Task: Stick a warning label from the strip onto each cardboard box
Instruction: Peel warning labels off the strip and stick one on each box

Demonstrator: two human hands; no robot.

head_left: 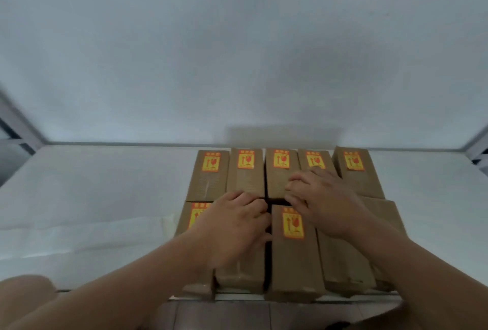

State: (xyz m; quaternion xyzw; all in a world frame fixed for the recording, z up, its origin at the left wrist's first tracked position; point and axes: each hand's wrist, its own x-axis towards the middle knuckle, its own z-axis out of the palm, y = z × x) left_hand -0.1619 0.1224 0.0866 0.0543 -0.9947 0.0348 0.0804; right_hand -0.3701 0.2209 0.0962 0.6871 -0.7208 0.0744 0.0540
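Note:
Brown cardboard boxes lie in two rows on a white table (92,197). Each far-row box (245,173) carries a yellow and red warning label (246,159) near its top end. In the near row, the middle box (293,258) shows a label (292,224), and so does the leftmost box (184,221). My left hand (235,226) lies flat on the second near box (241,277), covering its top end. My right hand (322,197) rests palm down across the far and near rows, right of the middle. I see no label strip; nothing shows in either hand.
A plain white wall (237,52) rises behind the table. Grey frame bars (18,129) stand at the left and right corners. The near row of boxes reaches the table's front edge (237,296). A faint pale sheet (169,224) lies left of the boxes.

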